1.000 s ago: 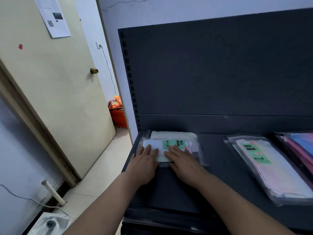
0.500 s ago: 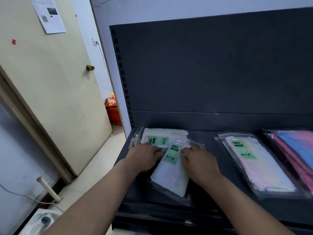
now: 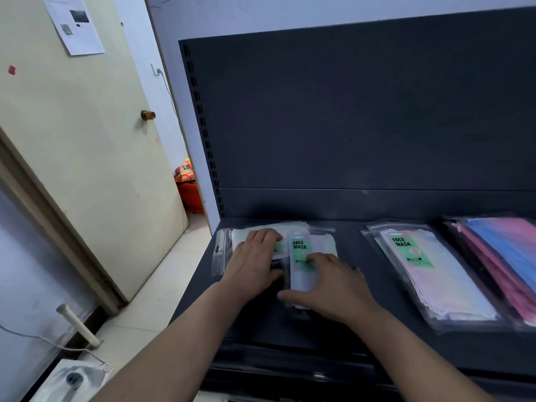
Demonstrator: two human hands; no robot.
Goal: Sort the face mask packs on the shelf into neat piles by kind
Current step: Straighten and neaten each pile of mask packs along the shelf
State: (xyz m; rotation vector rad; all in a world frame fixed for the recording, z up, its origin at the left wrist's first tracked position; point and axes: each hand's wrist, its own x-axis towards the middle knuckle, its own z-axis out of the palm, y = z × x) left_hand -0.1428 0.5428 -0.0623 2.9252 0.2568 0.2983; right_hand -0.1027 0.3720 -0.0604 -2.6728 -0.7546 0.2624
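At the left end of the dark shelf (image 3: 362, 338) lies a small pile of white face mask packs (image 3: 293, 229) with green labels. My left hand (image 3: 252, 265) rests flat on that pile. One white pack (image 3: 301, 256) lies lengthwise, its green "FACE MASK" label facing up, and my right hand (image 3: 333, 285) grips its near end, thumb under the edge. Further right sits a pile of pale pink packs (image 3: 435, 274) in clear bags. At the far right lies a pile of pink and blue packs (image 3: 504, 256).
The shelf's dark back panel (image 3: 362, 117) rises behind the piles. An open cream door (image 3: 87, 155) stands to the left, with an orange box (image 3: 190, 192) on the floor behind it. A white pipe (image 3: 77, 324) and cable lie on the tiled floor at lower left.
The top white pack has turned from crosswise on the pile to lengthwise. My right hand slid down to its near end; my left hand stays pressed on the pile.
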